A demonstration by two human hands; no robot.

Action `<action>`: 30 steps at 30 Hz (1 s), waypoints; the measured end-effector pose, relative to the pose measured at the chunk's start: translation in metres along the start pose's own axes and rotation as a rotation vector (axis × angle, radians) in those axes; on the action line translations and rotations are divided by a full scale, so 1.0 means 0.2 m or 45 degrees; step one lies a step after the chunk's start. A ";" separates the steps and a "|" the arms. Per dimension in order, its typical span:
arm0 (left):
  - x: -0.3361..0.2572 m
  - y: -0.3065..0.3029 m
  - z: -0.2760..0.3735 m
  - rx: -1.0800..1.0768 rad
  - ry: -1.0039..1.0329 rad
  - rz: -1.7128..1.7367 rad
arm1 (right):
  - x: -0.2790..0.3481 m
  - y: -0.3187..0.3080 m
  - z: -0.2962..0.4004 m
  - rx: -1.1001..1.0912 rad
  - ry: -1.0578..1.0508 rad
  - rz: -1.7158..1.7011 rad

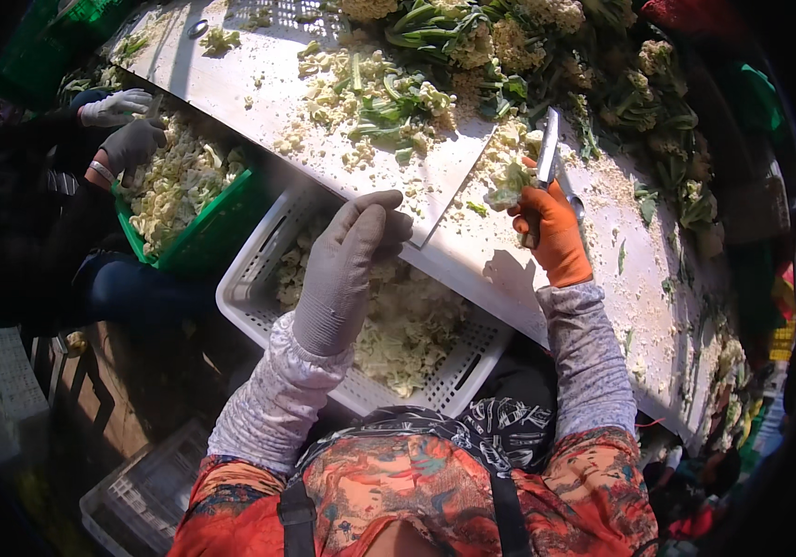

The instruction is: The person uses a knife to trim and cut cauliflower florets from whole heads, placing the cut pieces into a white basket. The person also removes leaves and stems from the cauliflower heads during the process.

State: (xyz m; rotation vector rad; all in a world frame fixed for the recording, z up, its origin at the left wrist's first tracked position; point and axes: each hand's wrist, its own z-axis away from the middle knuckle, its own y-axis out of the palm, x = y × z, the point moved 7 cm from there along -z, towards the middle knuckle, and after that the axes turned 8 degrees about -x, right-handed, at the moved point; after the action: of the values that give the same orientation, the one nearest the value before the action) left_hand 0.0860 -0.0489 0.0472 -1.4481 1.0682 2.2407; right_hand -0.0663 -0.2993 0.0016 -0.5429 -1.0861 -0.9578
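My right hand, in an orange glove, grips a knife whose blade points up and away from me. A pale green cauliflower piece lies against or just beside its fingers, over the white table. My left hand, in a grey knit glove, is raised above a white perforated plastic crate by the table's near edge. Its fingers are bent together; whether they hold anything is hidden. Cut cauliflower florets fill the lower part of that crate.
Whole cauliflowers with leaves are heaped along the table's far side. Trimmings and crumbs lie across the tabletop. At left, a co-worker's gloved hands are over a green crate of florets. Another plastic crate stands low at left.
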 end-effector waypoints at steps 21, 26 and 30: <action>0.22 -0.12 -0.03 -0.029 -0.193 0.101 | -0.17 0.45 0.63 0.312 -0.762 1.076; 0.13 -0.15 -0.01 0.160 0.411 -0.664 | -0.18 0.48 0.63 0.382 -0.715 1.168; 0.14 -0.17 -0.02 0.090 0.397 -0.678 | -0.26 0.49 0.62 0.488 -0.558 1.180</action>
State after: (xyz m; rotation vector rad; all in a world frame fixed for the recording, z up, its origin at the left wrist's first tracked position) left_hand 0.0949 -0.0323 0.0067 -1.8296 0.7129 1.6302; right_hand -0.0502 -0.1345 0.0111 -0.8436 -1.1805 0.1892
